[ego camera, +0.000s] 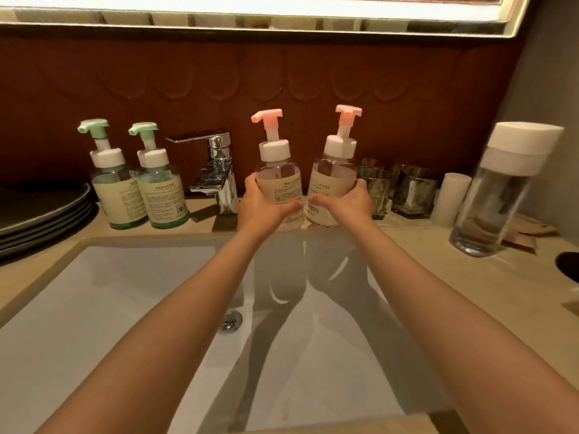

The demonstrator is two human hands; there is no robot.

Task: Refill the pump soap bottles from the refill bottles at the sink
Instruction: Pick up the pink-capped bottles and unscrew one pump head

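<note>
- The task looks to be at its start: every pump head in view is on its bottle, and I see no cap off and no pouring under way, so the refilling itself appears not yet begun.
- The left hand [261,203] is wrapped around the left pink-pump bottle [279,183], fingers curled on its lower body; the right hand [347,200] grips the right pink-pump bottle [333,180] the same way.
- Both pink bottles stand on or just above the counter [407,245] at the far rim of the sink [109,292], just right of the tap [216,173], nearly touching each other; whether they rest or are lifted I cannot tell.
- They are clear plastic with cream labels, white collars and pink spouts; the right one tilts slightly. Pale liquid shows low in each, which suggests both are partly used.
- Two green-pump bottles [141,183] stand untouched left of the tap, side by side, with greenish liquid.
- Which bottles are the refills I cannot tell.
- Left to do, as I judge it: unscrew the pumps, pour, close.
</note>
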